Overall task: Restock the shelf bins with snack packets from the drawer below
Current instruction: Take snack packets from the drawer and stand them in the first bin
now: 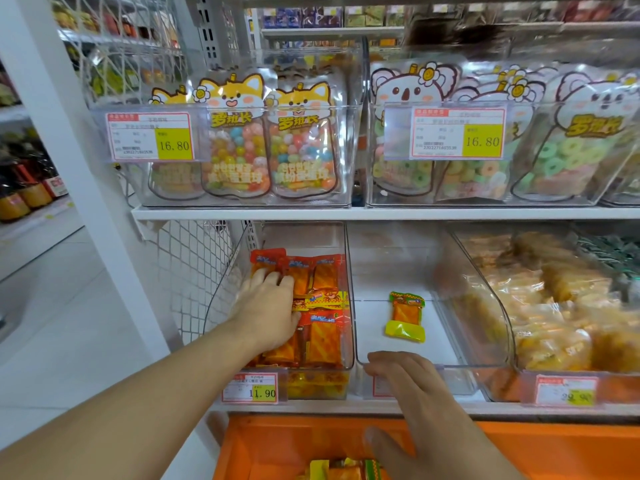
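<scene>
My left hand point(268, 308) reaches into the left clear bin point(349, 341) on the lower shelf and lies with straight fingers on the orange-red snack packets point(322, 336) that fill it. My right hand point(403, 386) rests open on the front lip of the middle clear bin point(450, 370). That bin holds a single yellow-green packet point(406, 317) on its floor. Below the shelf the orange drawer point(277, 445) stands pulled out, with a few yellow and green packets point(343, 469) showing at the bottom edge.
A third bin point(498, 341) at the right is heaped with pale yellow packets. The upper shelf point(346, 213) carries clear bins of candy bags with 16.80 price tags. A white wire mesh panel point(194, 271) and a shelf post point(104, 202) stand at the left.
</scene>
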`<state>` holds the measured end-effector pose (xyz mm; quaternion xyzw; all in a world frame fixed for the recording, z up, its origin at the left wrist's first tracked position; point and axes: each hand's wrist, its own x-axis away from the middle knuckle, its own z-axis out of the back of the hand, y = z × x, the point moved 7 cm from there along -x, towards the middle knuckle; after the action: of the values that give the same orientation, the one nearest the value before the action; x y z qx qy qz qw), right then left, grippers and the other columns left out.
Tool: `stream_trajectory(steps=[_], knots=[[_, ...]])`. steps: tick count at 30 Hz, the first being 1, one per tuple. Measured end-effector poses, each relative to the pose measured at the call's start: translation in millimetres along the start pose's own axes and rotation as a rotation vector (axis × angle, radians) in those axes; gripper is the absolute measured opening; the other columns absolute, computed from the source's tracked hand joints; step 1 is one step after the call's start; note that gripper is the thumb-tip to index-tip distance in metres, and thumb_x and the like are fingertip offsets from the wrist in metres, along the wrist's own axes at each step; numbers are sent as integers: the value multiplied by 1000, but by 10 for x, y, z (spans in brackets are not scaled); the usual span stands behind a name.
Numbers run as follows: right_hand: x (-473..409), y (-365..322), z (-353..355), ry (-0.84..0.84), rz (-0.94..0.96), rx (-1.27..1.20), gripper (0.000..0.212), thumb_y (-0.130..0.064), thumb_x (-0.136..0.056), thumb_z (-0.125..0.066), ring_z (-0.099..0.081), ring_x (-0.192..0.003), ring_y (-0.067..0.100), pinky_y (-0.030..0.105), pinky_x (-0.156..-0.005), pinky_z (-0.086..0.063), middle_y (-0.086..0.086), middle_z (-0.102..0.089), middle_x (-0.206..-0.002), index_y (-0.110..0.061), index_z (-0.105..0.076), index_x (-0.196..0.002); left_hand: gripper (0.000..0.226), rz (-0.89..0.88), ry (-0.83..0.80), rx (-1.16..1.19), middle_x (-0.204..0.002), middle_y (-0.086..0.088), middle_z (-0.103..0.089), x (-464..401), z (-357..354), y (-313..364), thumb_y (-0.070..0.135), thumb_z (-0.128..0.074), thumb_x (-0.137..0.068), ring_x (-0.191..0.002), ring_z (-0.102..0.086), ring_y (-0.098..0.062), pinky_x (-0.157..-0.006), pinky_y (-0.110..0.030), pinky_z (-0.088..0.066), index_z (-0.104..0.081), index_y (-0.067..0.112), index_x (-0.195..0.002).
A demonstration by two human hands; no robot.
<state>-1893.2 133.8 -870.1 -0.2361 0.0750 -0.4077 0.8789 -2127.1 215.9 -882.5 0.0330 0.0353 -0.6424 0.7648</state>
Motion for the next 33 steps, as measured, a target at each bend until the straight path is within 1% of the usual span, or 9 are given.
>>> stream_trajectory(steps=[6,10,12,15,18,21,25,28,33], knots=[[-8,12,-5,1,5,-12,68,-59,-84,-52,-11,-145,-7,13,-119,-14,-39,-15,-144,-47,-28,-147,63,-7,-33,3,-153,-4,-51,-5,52,14,36,-64,-96,-149,-30,-30,-126,-48,-19,-38,20,-152],[-38,33,-34,18,20,7,87,-74,-62,-27,-10,-143,-11,-1,-105,-12,-44,-11,-136,-49,-28,-145,66,55,-55,113,-152,-9,-48,-18,56,0,25,-66,-93,-147,-31,-34,-124,-48,-23,-37,20,-152],[-50,59,-57,25,19,16,94,-74,-55,-18,-9,-142,-12,-3,-102,-10,-45,-10,-135,-49,-29,-145,66,69,-58,161,-153,-10,-45,-49,8,-15,23,-65,-92,-146,-30,-36,-123,-48,-24,-37,22,-152],[-64,70,-66,46,36,12,92,-73,-56,-19,-9,-142,-12,-4,-102,-8,-46,-10,-136,-48,-30,-145,62,76,-54,161,-156,-14,-41,-97,-57,-29,23,-62,-95,-147,-26,-39,-123,-49,-22,-36,21,-152],[-63,74,-72,52,46,10,91,-73,-58,-20,-10,-142,-12,-3,-105,-8,-45,-11,-137,-47,-32,-145,64,71,-30,86,-154,-13,-45,-152,-94,-49,22,-61,-94,-146,-30,-40,-122,-51,-24,-36,22,-153],[-67,81,-75,49,46,-5,90,-73,-59,-23,-11,-142,-12,-3,-103,-9,-45,-13,-137,-46,-35,-144,69,33,2,-6,-150,-9,-53,-234,-152,-68,22,-64,-90,-146,-32,-35,-123,-51,-22,-34,23,-152],[-75,77,-79,48,55,6,88,-74,-59,-22,-9,-141,-13,-4,-103,-8,-48,-9,-134,-48,-33,-143,77,-3,30,-65,-151,-4,-54,-261,-95,-3,25,-63,-89,-148,-30,-30,-123,-48,-15,-27,20,-157],[-69,76,-81,46,55,12,88,-74,-60,-22,-9,-140,-14,-4,-103,-8,-48,-10,-134,-49,-32,-143,77,-22,46,-55,-157,-4,-46,-201,-68,28,33,-57,-93,-150,-26,-30,-124,-48,-14,-22,24,-160],[-61,71,-75,46,54,6,88,-75,-59,-22,-8,-140,-14,-5,-102,-7,-48,-9,-135,-49,-32,-143,71,-71,9,-48,-171,3,-18,-146,-112,5,41,-41,-101,-158,-9,-28,-127,-49,-6,-10,32,-164]])
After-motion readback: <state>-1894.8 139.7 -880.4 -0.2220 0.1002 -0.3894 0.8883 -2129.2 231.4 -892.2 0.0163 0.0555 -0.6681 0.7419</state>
